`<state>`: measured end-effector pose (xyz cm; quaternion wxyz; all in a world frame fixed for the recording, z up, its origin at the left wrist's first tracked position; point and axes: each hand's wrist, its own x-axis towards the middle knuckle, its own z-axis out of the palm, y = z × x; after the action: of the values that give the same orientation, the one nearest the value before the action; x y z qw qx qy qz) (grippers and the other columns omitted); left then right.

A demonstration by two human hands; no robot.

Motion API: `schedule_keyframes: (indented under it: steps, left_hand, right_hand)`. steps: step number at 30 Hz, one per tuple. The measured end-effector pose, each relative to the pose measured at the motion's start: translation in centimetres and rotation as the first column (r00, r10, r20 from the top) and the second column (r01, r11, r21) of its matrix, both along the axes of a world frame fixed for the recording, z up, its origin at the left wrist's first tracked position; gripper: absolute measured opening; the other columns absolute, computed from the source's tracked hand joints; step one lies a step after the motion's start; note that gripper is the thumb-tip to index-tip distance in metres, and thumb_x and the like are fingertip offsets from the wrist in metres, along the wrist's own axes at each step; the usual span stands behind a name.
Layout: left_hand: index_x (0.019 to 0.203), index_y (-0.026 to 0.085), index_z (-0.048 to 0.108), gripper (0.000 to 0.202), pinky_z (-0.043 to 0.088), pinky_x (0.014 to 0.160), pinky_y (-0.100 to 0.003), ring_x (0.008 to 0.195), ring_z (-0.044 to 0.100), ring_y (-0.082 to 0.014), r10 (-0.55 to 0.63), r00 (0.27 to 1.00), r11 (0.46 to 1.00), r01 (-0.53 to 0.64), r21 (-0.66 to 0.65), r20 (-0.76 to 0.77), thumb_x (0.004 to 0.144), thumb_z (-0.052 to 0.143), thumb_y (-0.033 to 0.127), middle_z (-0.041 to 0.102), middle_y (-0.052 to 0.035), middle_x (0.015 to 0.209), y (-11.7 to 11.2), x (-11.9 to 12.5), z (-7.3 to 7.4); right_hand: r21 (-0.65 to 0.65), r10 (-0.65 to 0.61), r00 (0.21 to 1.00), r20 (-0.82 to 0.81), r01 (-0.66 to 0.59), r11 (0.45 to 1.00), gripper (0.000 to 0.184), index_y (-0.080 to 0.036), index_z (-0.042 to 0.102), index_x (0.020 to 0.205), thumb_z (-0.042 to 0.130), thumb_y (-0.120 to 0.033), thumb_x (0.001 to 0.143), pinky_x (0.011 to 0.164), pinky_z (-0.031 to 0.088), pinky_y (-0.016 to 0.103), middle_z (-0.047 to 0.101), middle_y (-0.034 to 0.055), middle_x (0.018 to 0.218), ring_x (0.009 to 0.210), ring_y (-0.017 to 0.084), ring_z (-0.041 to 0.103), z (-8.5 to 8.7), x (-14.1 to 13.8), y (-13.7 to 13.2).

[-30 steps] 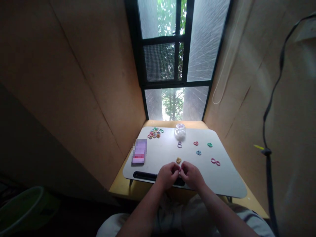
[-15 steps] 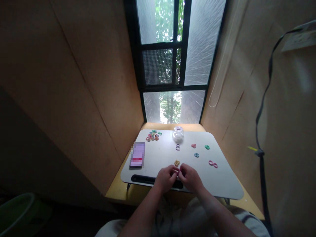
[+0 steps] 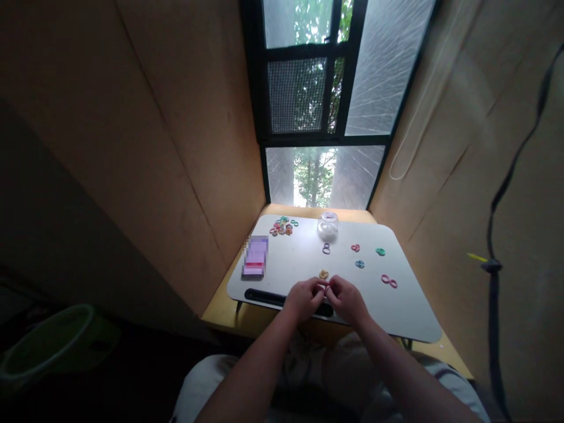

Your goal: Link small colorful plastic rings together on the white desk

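My left hand (image 3: 303,298) and my right hand (image 3: 348,298) meet at the near edge of a small white lap table (image 3: 409,317). Both pinch a small pink rubber band (image 3: 323,287) between their fingertips. A yellow band (image 3: 324,274) lies just beyond my hands. Further out lie a purple band (image 3: 326,248), a red band (image 3: 355,248), a blue band (image 3: 360,264), a green band (image 3: 380,251) and a pink figure-eight band (image 3: 389,281). A pile of several coloured bands (image 3: 282,226) sits at the far left corner.
A clear round container (image 3: 328,227) stands at the table's far edge. A purple card (image 3: 256,256) lies at the left. Brown board walls close in on both sides, a window behind. A black cable (image 3: 492,267) hangs at the right. A green tub (image 3: 48,343) sits low left.
My hands stay together on the pink band. The view has shifted, so the table sits slightly higher and further right in the picture.
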<state>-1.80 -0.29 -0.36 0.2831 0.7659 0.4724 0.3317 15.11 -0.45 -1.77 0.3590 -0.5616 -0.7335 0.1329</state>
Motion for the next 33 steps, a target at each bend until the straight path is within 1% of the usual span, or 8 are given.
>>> schedule_keyframes:
  steps: [7,12,20,23,25,26,29,33]
  left_hand:
    - [0.100,0.024,0.072,0.022,0.048,0.073,-0.026,0.082,0.067,-0.0179,0.002,1.000,1.000,-0.002,0.011,0.011,0.089,0.053,0.030,0.075,-0.0021,0.094,-0.05,0.18,0.16]
    - [0.093,0.023,0.071,0.019,0.047,0.071,-0.025,0.078,0.066,-0.0170,0.042,0.999,0.999,-0.042,0.021,-0.007,0.088,0.054,0.030,0.074,-0.0011,0.088,-0.06,0.25,0.06]
    - [0.091,0.021,0.069,0.018,0.045,0.065,-0.024,0.071,0.063,-0.0149,0.043,0.999,0.999,-0.043,0.002,-0.002,0.087,0.054,0.030,0.073,-0.0011,0.083,0.07,0.38,0.08]
    - [0.089,0.021,0.069,0.018,0.045,0.066,-0.024,0.072,0.063,-0.0154,0.070,0.997,0.998,-0.070,-0.004,-0.016,0.088,0.054,0.031,0.072,-0.0009,0.082,0.20,0.46,0.05]
    - [0.089,0.022,0.068,0.018,0.044,0.066,-0.025,0.071,0.062,-0.0156,0.074,0.997,0.997,-0.074,-0.003,-0.023,0.088,0.054,0.032,0.071,-0.0006,0.081,0.27,0.51,0.07]
    - [0.089,0.022,0.068,0.018,0.044,0.066,-0.025,0.071,0.062,-0.0155,0.072,0.997,0.997,-0.072,-0.003,-0.025,0.088,0.054,0.032,0.071,-0.0005,0.080,0.30,0.53,0.10]
    - [0.089,0.022,0.067,0.018,0.042,0.064,-0.025,0.069,0.061,-0.0150,0.064,0.998,0.998,-0.064,-0.003,-0.026,0.089,0.053,0.033,0.070,-0.0002,0.077,0.32,0.57,0.21]
    - [0.086,0.021,0.066,0.017,0.041,0.062,-0.024,0.067,0.059,-0.0140,0.080,0.997,0.997,-0.080,-0.010,-0.007,0.088,0.054,0.033,0.068,0.0008,0.074,0.35,0.63,0.22]
  right_hand:
    - [0.001,0.021,1.000,0.002,-0.021,1.000,0.017,-0.022,0.051,0.071,0.050,-0.033,0.085,0.055,0.035,0.024,0.056,-0.0017,0.062,0.057,0.014,0.050,-0.27,0.11,0.05]
    - [-0.004,0.033,0.999,0.010,-0.033,0.999,0.017,-0.022,0.051,0.071,0.051,-0.032,0.084,0.056,0.035,0.024,0.056,-0.0017,0.063,0.058,0.014,0.050,-0.03,0.12,-0.05]
    - [0.007,0.021,1.000,-0.014,-0.021,1.000,0.016,-0.022,0.054,0.071,0.052,-0.031,0.084,0.055,0.035,0.024,0.058,-0.0013,0.063,0.057,0.014,0.050,0.03,0.10,0.00]
    - [-0.024,0.034,0.997,-0.072,-0.035,0.999,0.011,-0.022,0.060,0.084,0.053,-0.031,0.084,0.055,0.037,0.024,0.061,-0.0015,0.067,0.057,0.014,0.052,0.14,0.14,-0.03]
    - [-0.042,0.064,0.992,-0.107,-0.069,0.997,0.016,-0.023,0.063,0.095,0.052,-0.029,0.085,0.059,0.040,0.024,0.065,-0.0008,0.073,0.060,0.014,0.055,0.32,0.19,-0.04]
    - [-0.043,0.084,0.990,-0.112,-0.089,0.995,0.017,-0.023,0.064,0.097,0.052,-0.028,0.085,0.061,0.041,0.024,0.066,-0.0001,0.076,0.063,0.014,0.057,0.41,0.21,-0.04]
    - [-0.029,0.110,0.989,-0.095,-0.114,0.993,0.015,-0.023,0.065,0.087,0.051,-0.026,0.085,0.064,0.042,0.025,0.068,0.0012,0.079,0.067,0.015,0.058,0.59,0.29,-0.03]
    - [-0.027,0.081,0.992,-0.092,-0.084,0.996,0.013,-0.022,0.062,0.080,0.052,-0.028,0.086,0.059,0.040,0.024,0.064,-0.0005,0.070,0.061,0.014,0.054,0.54,0.30,-0.06]
